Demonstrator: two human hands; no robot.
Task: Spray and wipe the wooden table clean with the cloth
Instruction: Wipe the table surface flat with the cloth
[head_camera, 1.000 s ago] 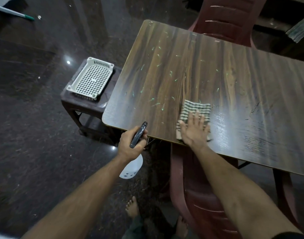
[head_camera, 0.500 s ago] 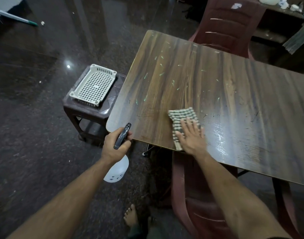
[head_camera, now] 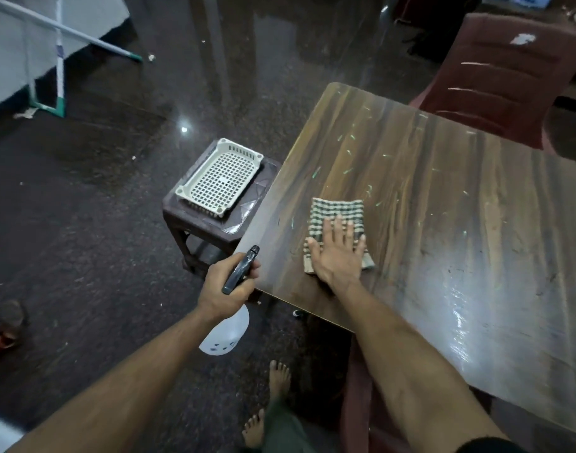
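A dark wooden table [head_camera: 443, 204] fills the right of the view, with small pale green flecks over its far left part and a wet sheen at the near right. A green-and-white checked cloth [head_camera: 337, 214] lies near the table's near left corner. My right hand [head_camera: 339, 253] presses flat on the cloth, fingers spread. My left hand [head_camera: 226, 286] is closed around a white spray bottle [head_camera: 226, 335] with a black nozzle, held just off the table's near left edge, the nozzle pointing toward the table.
A white perforated plastic tray [head_camera: 219, 179] sits on a low dark stool [head_camera: 195, 230] beside the table's left edge. Maroon plastic chairs stand behind the table [head_camera: 502, 80] and under its near edge [head_camera: 358, 403]. My bare feet [head_camera: 273, 400] are on the dark floor.
My right hand has slid the cloth leftward along the table, toward the near left corner. My left hand keeps hold of the spray bottle at the table's edge. The camera view has shifted.
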